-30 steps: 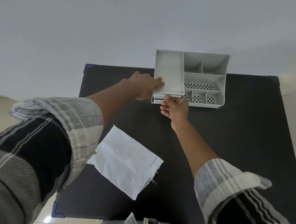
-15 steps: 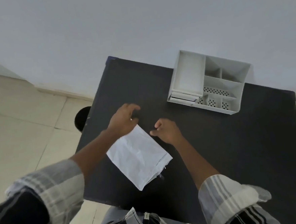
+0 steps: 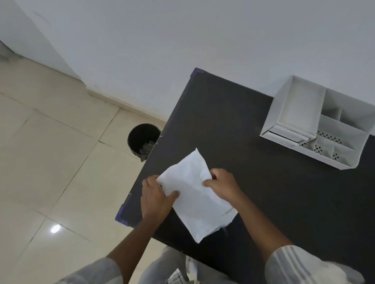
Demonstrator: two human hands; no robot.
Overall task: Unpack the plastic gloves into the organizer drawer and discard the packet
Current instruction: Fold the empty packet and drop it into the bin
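Observation:
A flat white packet (image 3: 195,194) is held just above the black table (image 3: 286,201) near its left edge. My left hand (image 3: 156,196) grips the packet's left side, thumb on top. My right hand (image 3: 224,183) pinches its right edge. The white organizer (image 3: 322,121) stands at the table's far right against the wall, and its small drawer (image 3: 287,133) at the front left looks pushed in. No gloves are visible.
A black round bin (image 3: 143,138) with some waste inside stands on the tiled floor just left of the table's edge. The white wall runs behind the table. My plaid sleeves and lap fill the bottom of the view.
Both hands left the organizer's drawer, came back to the packet and took hold of it. My view swung left, bringing the bin and floor into sight.

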